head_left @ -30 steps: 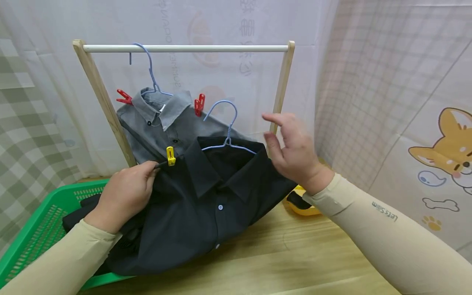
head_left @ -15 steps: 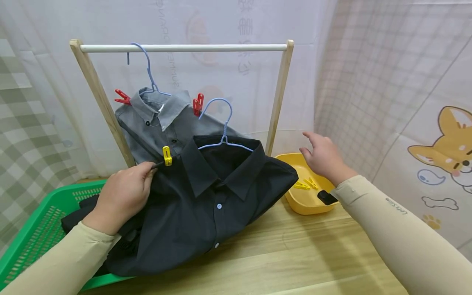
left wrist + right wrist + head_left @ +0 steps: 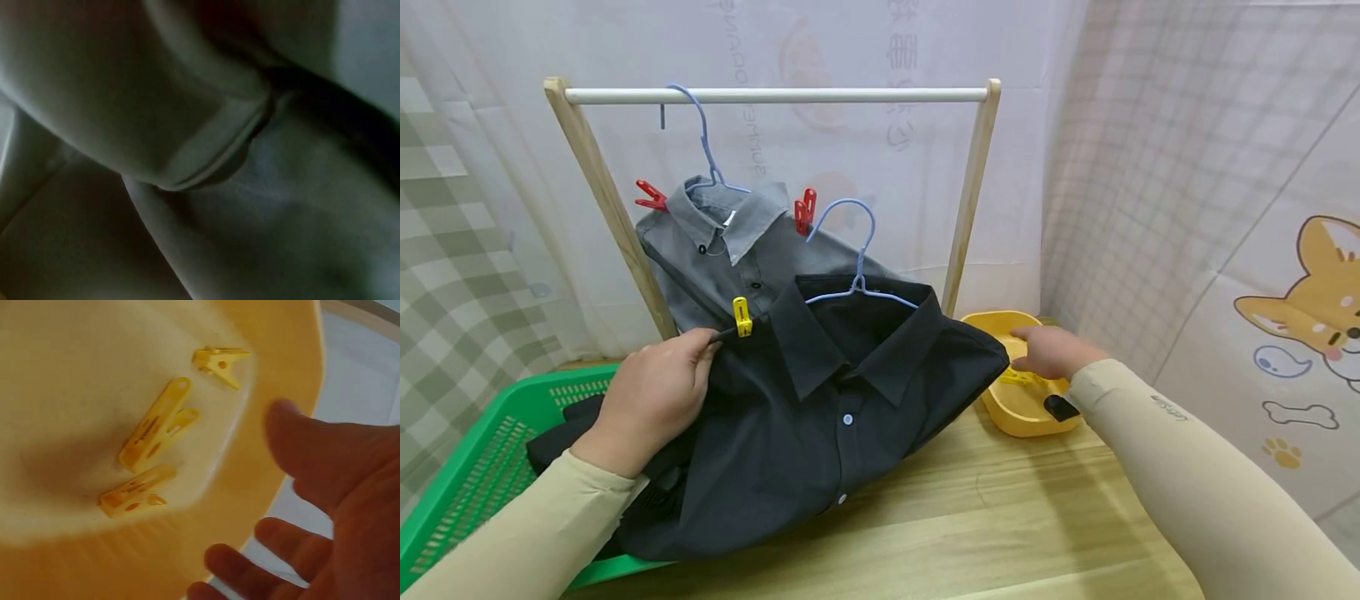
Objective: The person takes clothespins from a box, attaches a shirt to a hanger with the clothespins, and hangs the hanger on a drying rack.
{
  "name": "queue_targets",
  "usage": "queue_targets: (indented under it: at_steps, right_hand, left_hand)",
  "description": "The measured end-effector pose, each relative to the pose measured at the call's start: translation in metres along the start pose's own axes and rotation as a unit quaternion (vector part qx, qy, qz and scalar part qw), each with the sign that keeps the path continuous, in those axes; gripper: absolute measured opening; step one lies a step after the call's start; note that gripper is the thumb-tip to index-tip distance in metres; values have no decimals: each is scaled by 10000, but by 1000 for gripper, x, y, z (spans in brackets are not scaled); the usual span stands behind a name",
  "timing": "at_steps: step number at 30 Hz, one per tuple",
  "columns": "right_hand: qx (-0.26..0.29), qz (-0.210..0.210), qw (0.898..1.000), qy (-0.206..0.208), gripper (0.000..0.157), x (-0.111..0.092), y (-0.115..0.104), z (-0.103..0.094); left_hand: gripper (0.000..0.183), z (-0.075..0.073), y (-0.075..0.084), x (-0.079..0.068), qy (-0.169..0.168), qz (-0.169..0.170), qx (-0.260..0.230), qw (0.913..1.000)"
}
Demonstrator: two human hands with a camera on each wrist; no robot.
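My left hand [image 3: 651, 396] pinches the shoulder of a black shirt [image 3: 775, 467], beside a yellow clothespin [image 3: 742, 317] clipped there. The left wrist view is dark and close, with finger and thumb on the cloth [image 3: 287, 187]. A blue hanger [image 3: 863, 242] sits inside the shirt's collar, its hook free of any bar. Over a yellow tray [image 3: 1022, 425] reaches my right hand [image 3: 1056, 354], holding nothing. In the right wrist view its fingers are spread near the tray's wall, apart from a clothespin [image 3: 153, 428] and two others lying inside.
Behind stands a rack with a white bar [image 3: 850, 97] and wooden legs. A grey shirt [image 3: 715, 250] hangs from it on a blue hanger [image 3: 706, 142], with red clothespins [image 3: 805, 212] at its shoulders. A green basket [image 3: 490, 450] holding dark cloth is at the left.
My right hand has moved from beside the black shirt's collar rightward and down to the yellow tray. My left hand keeps its hold on the shirt's shoulder.
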State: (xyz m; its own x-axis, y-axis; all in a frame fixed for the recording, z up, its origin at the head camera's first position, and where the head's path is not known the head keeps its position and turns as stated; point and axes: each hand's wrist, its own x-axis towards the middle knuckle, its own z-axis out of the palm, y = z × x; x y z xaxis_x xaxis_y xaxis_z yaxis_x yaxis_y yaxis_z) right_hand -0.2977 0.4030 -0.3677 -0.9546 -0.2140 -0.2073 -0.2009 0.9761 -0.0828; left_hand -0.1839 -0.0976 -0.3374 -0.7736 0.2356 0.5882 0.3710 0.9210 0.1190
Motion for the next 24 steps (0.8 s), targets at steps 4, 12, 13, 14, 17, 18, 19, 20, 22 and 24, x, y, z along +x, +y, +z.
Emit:
queue_targets:
  at_steps: [4,12,13,14,17,18,19,20,22,24]
  right_hand:
    - [-161,-39,9978,-637,62,4,-2,8]
    - [-868,-113,9874,-1320,56,0,-12,17]
    - [-890,-109,9866,-1362,56,-1,-14,17]
    - [-932,-108,9857,-1397,56,-2,-15,17]
    - [-934,-86,9847,-1470,55,-3,-16,15]
    - [-936,-91,9843,-1496,55,-4,-17,15]
    - [-929,-94,9840,-1520,54,-4,-17,15]
    - [-927,-93,9837,-1539,54,-4,-17,14]
    - [-911,-95,9833,-1572,54,-4,-17,14]
    - [-909,-80,9832,-1583,53,-4,-17,14]
  left_hand:
    - [10,0,2,-1,4,-5,1,10000]
    - [11,0,3,-2,-30,-2,14,10000]
    - [11,1,2,-2,-33,-2,21,10000]
    - [11,1,2,-2,-27,1,31,10000]
    - [10,2,2,-2,9,7,32,10000]
    - [10,2,1,-2,25,12,28,10000]
    - [10,2,1,-2,41,19,26,10000]
    - [10,2,1,-2,52,23,22,10000]
    - [10,2,1,-2,69,31,22,10000]
    - [10,2,1,-2,76,35,27,10000]
